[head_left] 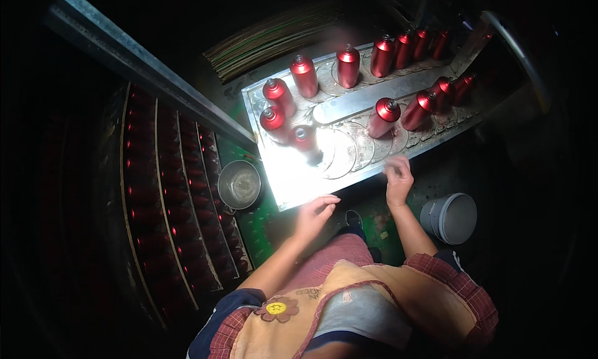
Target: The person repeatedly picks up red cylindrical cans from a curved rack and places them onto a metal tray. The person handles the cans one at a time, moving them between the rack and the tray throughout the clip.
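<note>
My left hand [318, 213] is just off the near left edge of a metal conveyor table [293, 187], its fingers stretched out to the right and nothing in them. My right hand [399, 181] hovers at the table's near edge with loosely bent, parted fingers, slightly blurred; no object shows in it. Beyond it a glossy red bottle [384, 118] stands on the near lane. Another red bottle [303, 139] is partly washed out by bright light at the left end. More red bottles [347, 67] stand upright round the track, touched by neither hand.
A flat metal divider [374, 98] runs between the two lanes. On the floor are a round metal pan [240, 184] at left and a pale bucket [450, 218] at right. Racks of red bottles [177, 215] fill the left side, below a slanting metal beam [149, 63].
</note>
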The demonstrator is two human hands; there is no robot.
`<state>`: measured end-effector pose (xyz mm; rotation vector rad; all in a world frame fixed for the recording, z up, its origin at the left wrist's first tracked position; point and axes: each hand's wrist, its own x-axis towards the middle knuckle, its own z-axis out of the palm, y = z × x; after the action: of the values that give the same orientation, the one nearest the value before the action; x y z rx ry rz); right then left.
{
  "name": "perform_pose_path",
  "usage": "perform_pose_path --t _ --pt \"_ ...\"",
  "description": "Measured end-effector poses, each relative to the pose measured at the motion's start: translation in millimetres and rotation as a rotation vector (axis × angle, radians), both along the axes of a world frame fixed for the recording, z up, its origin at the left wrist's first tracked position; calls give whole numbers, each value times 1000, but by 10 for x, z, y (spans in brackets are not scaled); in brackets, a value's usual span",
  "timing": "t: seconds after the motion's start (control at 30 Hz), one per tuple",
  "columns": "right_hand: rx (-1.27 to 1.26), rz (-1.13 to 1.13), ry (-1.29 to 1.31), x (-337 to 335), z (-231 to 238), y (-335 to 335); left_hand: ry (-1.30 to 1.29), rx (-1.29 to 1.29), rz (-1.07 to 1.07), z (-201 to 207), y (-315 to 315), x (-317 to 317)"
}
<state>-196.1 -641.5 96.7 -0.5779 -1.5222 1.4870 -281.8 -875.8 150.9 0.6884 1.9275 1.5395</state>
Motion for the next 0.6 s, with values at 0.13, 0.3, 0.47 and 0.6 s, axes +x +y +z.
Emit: perform_pose_path --t 0.13,0.3,0.47,0.6 --pt "-3 479 -75 -619 182 -1848 -147 99 390 243 -1667 -27" --pt "240 911 -47 -1051 769 -3814 -53 296 669 743 -3502 310" --pt "348 1267 76 -1476 1535 -5346 500 307 838 1304 -5329 758" --pt "643 1455 224 -2111 2193 -6495 709 219 1438 1784 -6811 967"
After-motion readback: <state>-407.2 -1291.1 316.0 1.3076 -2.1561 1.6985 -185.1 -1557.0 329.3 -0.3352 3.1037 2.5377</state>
